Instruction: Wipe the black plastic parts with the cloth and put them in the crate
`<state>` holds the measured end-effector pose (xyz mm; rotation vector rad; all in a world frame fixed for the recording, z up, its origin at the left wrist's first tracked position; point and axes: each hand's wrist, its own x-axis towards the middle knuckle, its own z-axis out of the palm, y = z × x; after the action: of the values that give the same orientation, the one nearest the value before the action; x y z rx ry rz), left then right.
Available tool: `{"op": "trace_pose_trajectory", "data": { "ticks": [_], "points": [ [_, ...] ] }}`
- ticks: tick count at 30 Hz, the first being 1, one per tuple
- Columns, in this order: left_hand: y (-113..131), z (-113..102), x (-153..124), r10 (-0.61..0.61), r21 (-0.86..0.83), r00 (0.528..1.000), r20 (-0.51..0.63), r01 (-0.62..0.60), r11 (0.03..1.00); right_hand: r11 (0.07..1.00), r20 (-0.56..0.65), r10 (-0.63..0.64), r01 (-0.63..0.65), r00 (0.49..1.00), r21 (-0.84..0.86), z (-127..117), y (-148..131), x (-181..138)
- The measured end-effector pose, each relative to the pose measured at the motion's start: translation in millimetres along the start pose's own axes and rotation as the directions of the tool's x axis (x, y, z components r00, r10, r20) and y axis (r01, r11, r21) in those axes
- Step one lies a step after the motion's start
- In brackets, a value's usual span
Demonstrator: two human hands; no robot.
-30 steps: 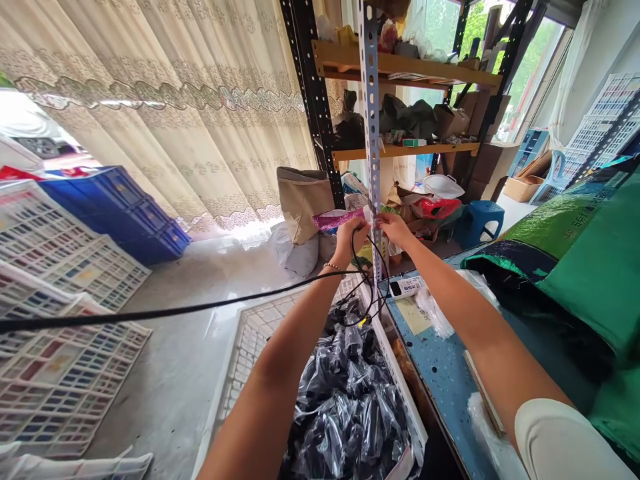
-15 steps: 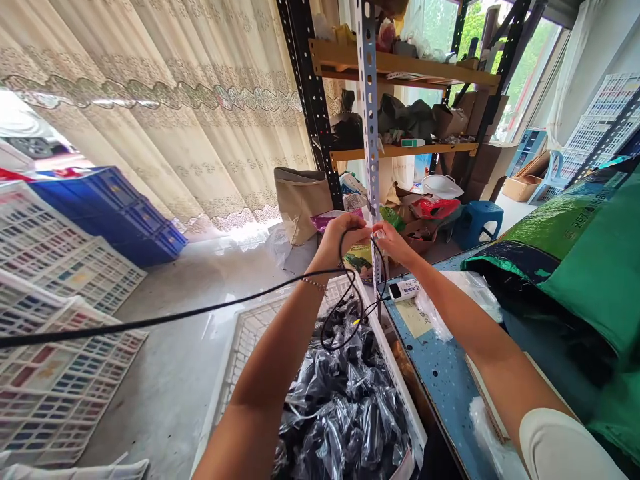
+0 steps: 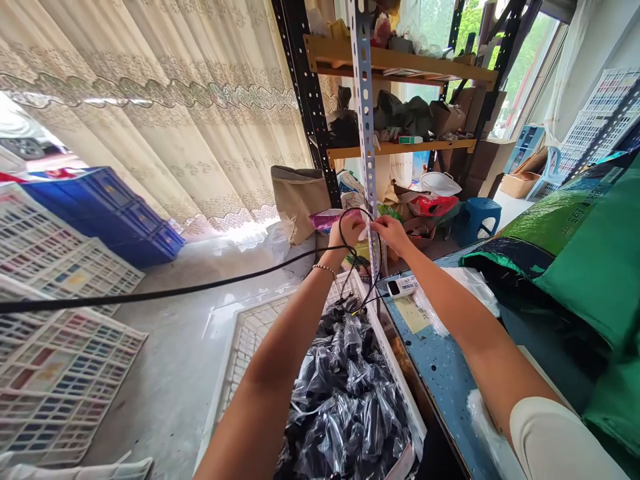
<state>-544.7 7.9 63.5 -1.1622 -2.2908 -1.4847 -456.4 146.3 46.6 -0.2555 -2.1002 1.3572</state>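
A black cable [image 3: 260,272] comes in from the left edge and loops over my left hand [image 3: 346,231]. Its coils hang below both hands, over a white plastic basket [image 3: 220,373]. My left hand is closed beside an upright perforated metal post [image 3: 367,133]; a small pale piece shows at its fingertips, too small to name. On the post's other side, my right hand [image 3: 391,233] pinches at the cable, its fingertips close to the post. Black items in clear plastic bags [image 3: 345,400] fill the basket beneath my forearms.
At right stands a blue speckled table [image 3: 435,373] with a small white device [image 3: 403,287], clear plastic and a large green sack [image 3: 585,253]. White crates [image 3: 65,380] and blue crates [image 3: 110,213] are stacked at left. Behind the post is a loaded shelf rack [image 3: 400,67].
The cable loop has risen over my left hand, and its hanging coils have shifted and narrowed. My left hand has turned and curled more. My right hand stays near the post.
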Motion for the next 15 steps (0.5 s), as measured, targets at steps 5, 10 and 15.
{"op": "trace_pose_trajectory", "data": {
  "ticks": [5, 10, 15],
  "points": [
    [-10.7, 8.6, -22.1, -0.017, -0.041, 0.998, 0.067, 0.019, 0.999, 0.993, -0.028, -0.011, 0.008, 1.000, -0.115, -2.1, -1.8, 5.5],
    [-3.6, 13.0, -25.6, 0.023, -0.104, 0.997, 0.079, -0.015, 0.994, 0.981, -0.031, -0.001, -0.005, 1.000, -0.195, -11.8, -5.6, 2.9],
    [7.1, 22.2, -33.2, 0.171, -0.162, 0.983, -0.065, -0.179, 0.970, 0.988, -0.026, 0.008, -0.012, 1.000, -0.151, -8.3, -6.4, 4.0]
  ]
}}
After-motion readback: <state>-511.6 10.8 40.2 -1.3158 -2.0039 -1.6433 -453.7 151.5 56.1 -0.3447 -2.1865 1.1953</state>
